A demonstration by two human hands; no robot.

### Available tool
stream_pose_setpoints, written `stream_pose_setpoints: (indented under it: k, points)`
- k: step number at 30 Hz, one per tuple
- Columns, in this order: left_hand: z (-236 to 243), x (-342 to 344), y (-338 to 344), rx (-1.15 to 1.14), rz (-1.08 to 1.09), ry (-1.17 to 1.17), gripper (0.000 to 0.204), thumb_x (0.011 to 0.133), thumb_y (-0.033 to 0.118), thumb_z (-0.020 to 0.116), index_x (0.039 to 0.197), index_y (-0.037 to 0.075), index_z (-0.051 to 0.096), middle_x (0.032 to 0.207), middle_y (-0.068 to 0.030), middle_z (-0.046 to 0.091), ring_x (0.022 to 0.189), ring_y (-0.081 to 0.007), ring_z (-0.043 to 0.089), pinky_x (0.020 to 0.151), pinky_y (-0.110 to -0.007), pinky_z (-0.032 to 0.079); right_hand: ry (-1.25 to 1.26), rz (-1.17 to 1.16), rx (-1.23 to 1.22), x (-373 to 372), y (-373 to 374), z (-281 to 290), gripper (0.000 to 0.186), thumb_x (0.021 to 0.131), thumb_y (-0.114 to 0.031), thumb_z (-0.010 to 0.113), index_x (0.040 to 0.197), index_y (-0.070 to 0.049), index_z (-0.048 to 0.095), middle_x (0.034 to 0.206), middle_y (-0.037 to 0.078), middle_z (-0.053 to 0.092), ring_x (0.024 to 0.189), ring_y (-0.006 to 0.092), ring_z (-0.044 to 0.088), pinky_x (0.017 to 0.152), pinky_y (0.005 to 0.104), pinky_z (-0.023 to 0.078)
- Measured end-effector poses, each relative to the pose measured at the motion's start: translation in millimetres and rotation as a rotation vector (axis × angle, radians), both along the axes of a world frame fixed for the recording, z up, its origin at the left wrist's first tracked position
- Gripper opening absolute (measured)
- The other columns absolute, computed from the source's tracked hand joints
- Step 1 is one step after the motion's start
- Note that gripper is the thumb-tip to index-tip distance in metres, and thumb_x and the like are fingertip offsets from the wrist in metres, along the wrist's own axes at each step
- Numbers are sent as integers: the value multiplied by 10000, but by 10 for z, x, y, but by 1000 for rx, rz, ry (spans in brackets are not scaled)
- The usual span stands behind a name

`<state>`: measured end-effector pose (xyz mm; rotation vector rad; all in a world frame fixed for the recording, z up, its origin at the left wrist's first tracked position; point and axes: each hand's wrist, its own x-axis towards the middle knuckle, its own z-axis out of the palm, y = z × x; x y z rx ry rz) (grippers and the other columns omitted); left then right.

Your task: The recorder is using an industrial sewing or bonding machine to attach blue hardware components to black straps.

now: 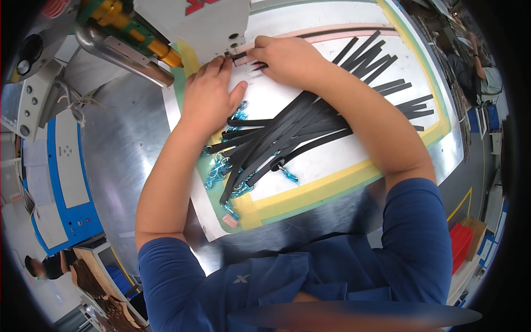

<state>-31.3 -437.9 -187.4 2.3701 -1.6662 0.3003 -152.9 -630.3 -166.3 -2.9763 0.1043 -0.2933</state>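
- Black strap (348,30) lay along a long pink strip (354,36) at the far side of the board, its near end by the machine's foot.
- Left hand (210,94): fingers stretched out, tips down at that end; thumb stood clear of them, so no full grasp there.
- Right hand (287,61): just beside the left, fingers curled over the strip, index fingertip down on it. Couldn't tell from where I stood whether it had the strap pinched.
- A short dark piece poked out under the right hand's fingers; too hidden to identify.
- Strap bundle (298,127): many black straps, crossed and fanned, spread diagonally under the right forearm; loose ends pointed up and right.
- Blue wrapped fittings (218,169) sat at the bundle's left ends; 1 more (289,175) lay near the board's front edge.
- Small pink block (229,221) rested at the front left corner.
- All that was on a white board (263,99), bordered in yellow tape (310,195) and green tape, on a shiny metal worktop (121,144).
- White machine head (193,25) with a red marking stood over the hands; yellow cylinder (168,55) to its left.
- Blue-framed panel (72,171) stood at far left.
- 2 other people in the background: 1 at lower left (50,266), 1 at upper right (491,80).
- Red bin (460,246) sat at right, beside a cardboard box (474,232).
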Motion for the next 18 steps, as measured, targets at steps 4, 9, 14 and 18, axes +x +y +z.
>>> stream_pose_setpoints:
  k: [4, 9, 14, 18]
  points:
    - [9, -60, 4, 39, 24, 20, 601, 980, 395, 616, 1423, -10, 580, 1448, -181, 563, 1286, -383, 568, 1106, -470, 424, 27, -19, 29, -61, 23, -17, 401, 865, -144, 703, 1264, -108, 706, 1159, 83, 651, 1014, 305, 698, 872, 431, 576]
    - [-3, -26, 17, 12, 7, 17, 601, 976, 397, 614, 1422, -5, 580, 1431, -180, 579, 1284, -373, 575, 1100, -465, 434, 30, -12, 57, -32, 26, -22, 415, 863, -136, 689, 1277, -107, 699, 1166, 90, 648, 1006, 319, 695, 874, 439, 571]
    - [45, -18, -28, -18, 48, 222, 528, 911, 360, 681, 1283, -11, 620, 1275, -218, 656, 1167, -399, 634, 1006, -490, 502, -82, -2, 72, -3, -7, -135, 341, 872, -134, 640, 1206, -94, 702, 1129, 145, 657, 1008, 370, 685, 850, 492, 565]
    - [-68, 12, -2, -131, 8, 333, 523, 840, 308, 731, 1246, -11, 642, 1241, -232, 677, 1168, -399, 644, 1017, -509, 491, -80, -28, 110, 27, 2, -148, 407, 859, -59, 636, 1260, -77, 703, 1192, 161, 679, 1078, 396, 668, 913, 485, 544]
